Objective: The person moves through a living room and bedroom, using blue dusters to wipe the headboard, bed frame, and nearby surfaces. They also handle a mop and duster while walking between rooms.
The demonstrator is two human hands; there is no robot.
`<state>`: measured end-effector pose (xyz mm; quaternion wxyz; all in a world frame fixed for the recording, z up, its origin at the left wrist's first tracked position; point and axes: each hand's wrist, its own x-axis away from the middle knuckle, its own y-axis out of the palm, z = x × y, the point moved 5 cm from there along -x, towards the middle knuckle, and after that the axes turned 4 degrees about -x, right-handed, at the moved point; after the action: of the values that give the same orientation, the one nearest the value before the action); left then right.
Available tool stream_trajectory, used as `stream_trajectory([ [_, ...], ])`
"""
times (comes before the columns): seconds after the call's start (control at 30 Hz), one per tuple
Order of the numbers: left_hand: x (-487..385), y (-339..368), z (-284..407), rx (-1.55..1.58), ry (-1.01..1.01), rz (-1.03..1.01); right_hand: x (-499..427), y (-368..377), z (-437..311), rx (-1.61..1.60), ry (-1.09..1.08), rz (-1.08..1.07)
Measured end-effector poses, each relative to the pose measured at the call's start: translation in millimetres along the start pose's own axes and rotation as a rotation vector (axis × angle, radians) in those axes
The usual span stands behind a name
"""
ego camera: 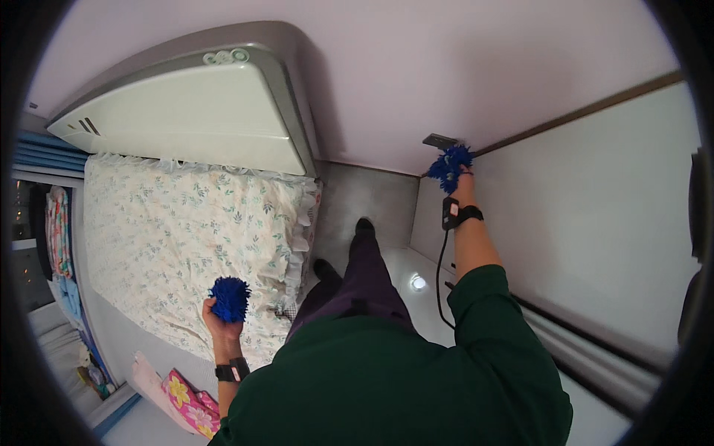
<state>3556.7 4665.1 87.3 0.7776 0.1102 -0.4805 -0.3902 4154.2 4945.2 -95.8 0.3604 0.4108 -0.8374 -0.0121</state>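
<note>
In my left hand [223, 330] is a shaggy blue chenille cleaning cloth [230, 300], bunched into a ball above the bed. My right hand [467, 177] reaches out to the pink wall and grips a second shaggy blue cloth [448, 166]. This cloth is at the lower edge of a dark wall switch plate [439, 140]; whether it touches the plate or only the wall beside it, I cannot tell. The cloth hides most of the right fingers.
A bed with a leaf-patterned cover [195, 223] and a glossy headboard [189, 122] stands at left. Grey floor [357, 189] lies around my feet. At right is a pale panel [585, 212] with dark trim. A cable [440, 279] hangs from my right wrist device [449, 213].
</note>
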Motion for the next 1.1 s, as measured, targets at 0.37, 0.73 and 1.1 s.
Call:
stream_trajectory([
  [0.37,-27,77,-50,0.055,-0.038,0.027,9,98,9,0.266,-0.097,0.358],
  [0.73,-44,71,-10,0.05,-0.024,0.035,78,175,161,-0.22,0.676,-0.295],
  [1.1,1,-22,30,0.124,0.035,0.206,109,170,241,-0.42,0.769,-0.077],
])
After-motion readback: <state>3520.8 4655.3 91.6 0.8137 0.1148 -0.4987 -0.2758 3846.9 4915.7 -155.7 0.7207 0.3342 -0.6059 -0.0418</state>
